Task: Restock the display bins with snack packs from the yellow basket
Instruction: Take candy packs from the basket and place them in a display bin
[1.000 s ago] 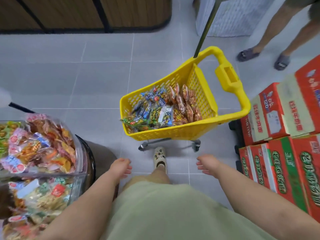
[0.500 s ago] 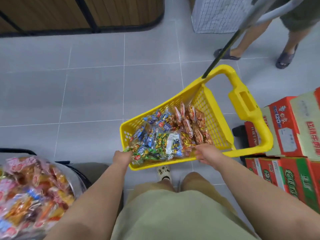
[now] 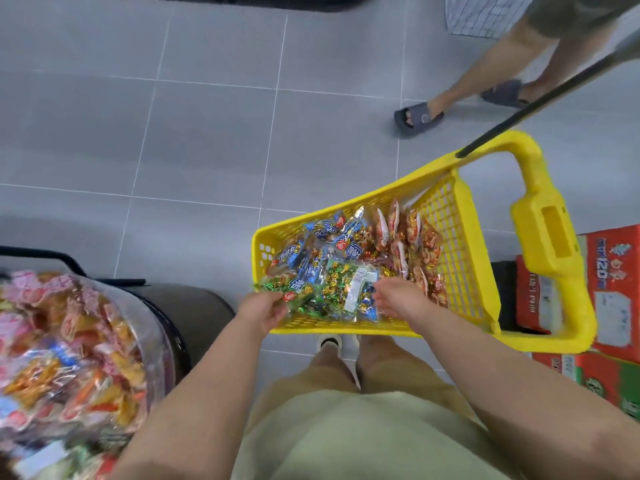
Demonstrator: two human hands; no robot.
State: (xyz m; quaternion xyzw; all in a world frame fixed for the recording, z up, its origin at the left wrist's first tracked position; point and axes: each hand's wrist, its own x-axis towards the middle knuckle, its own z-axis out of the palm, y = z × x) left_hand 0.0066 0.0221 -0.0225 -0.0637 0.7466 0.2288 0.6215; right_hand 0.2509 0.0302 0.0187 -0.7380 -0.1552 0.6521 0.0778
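Head view is showing a grey tiled floor (image 3: 207, 133). A clear display bin (image 3: 157, 358) is sitting at 8 o'clock. The yellow basket (image 3: 460, 258), at 3 o'clock, is carrying heaped snack packs (image 3: 346, 251). At its 7 o'clock corner the left hand (image 3: 261, 311) is clamping its fingers on a green pack (image 3: 277, 284). The right hand (image 3: 401, 299) is touching a clear candy pack (image 3: 341, 285); whether its fingers are gripping, I cannot tell.

Both arms reach down and forward; left hand (image 3: 261, 311) seemingly pinches a snack pack (image 3: 274, 284); right hand (image 3: 398, 299), fingers spread.
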